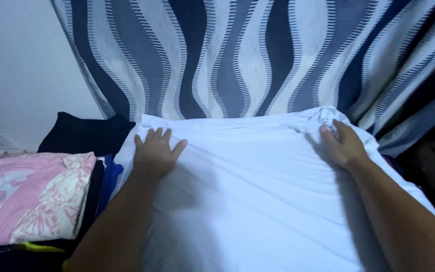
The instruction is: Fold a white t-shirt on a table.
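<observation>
Head view. White cloth: spread flat across the middle of the surface, far edge against the striped curtain. Left hand: open, palm pressing the cloth near its far left corner, gripping nothing. Right hand: fingers pinching bunched cloth at the far right corner. Pink patterned folded cloth: left edge, on dark garments. Advice: keep the left palm flat and pull the right corner taut to remove wrinkles.

White cloth — matt, softly creased (curtain behind: woven fabric).
</observation>
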